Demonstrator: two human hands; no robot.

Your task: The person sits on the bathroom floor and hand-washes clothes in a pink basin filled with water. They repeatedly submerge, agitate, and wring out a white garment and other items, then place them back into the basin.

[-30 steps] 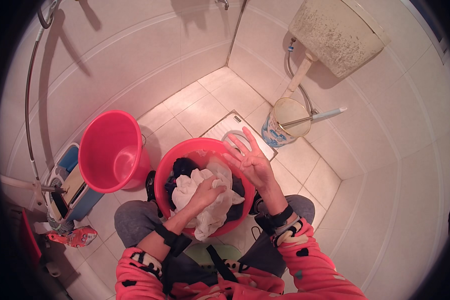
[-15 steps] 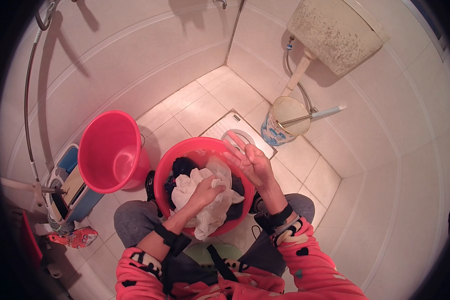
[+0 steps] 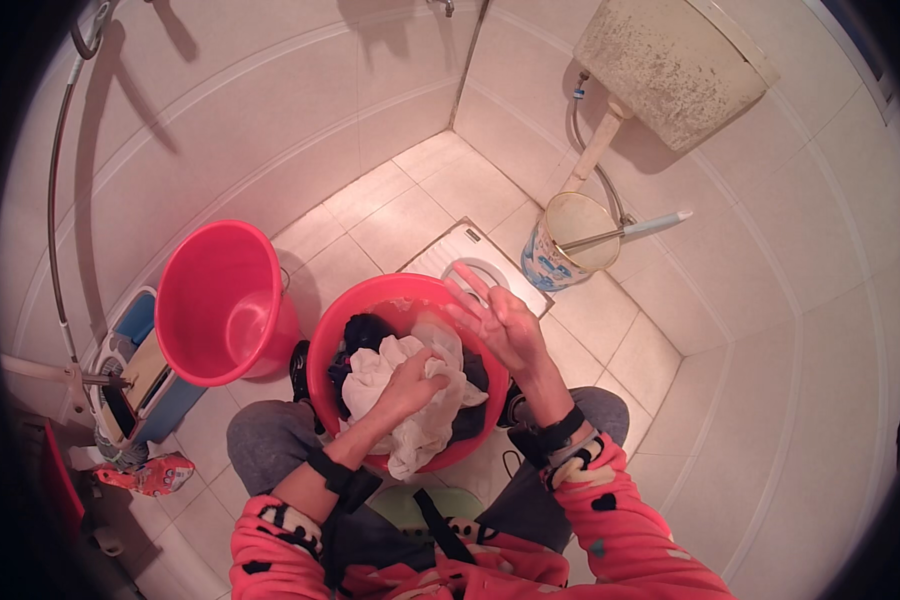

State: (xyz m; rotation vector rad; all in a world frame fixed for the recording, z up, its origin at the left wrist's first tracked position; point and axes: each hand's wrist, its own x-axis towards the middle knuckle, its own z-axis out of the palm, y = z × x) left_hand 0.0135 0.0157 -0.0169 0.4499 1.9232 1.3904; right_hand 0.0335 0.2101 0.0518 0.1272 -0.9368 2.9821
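A red basin (image 3: 325, 345) stands on the floor between my knees with wet laundry in it. My left hand (image 3: 406, 390) is closed on a bunched white cloth (image 3: 415, 440) on top of the pile; its exact kind of garment cannot be made out. Dark clothes (image 3: 368, 332) show beside and under the white one. Over the basin's right rim, my right hand (image 3: 507, 325) is raised with nothing in it, some fingers stretched out and apart and others partly bent.
Left of the basin is a red bucket (image 3: 210, 330), beside a blue and grey tub (image 3: 160, 400) and an orange packet (image 3: 160, 475). A squat toilet (image 3: 435, 258) lies beyond the basin. Farther right, a patterned bucket (image 3: 540, 260) holds a long-handled tool (image 3: 655, 223) below a cistern (image 3: 660, 60).
My right hand has shifted very slightly and its fingers have changed pose a little. My left hand and the white cloth have hardly moved.
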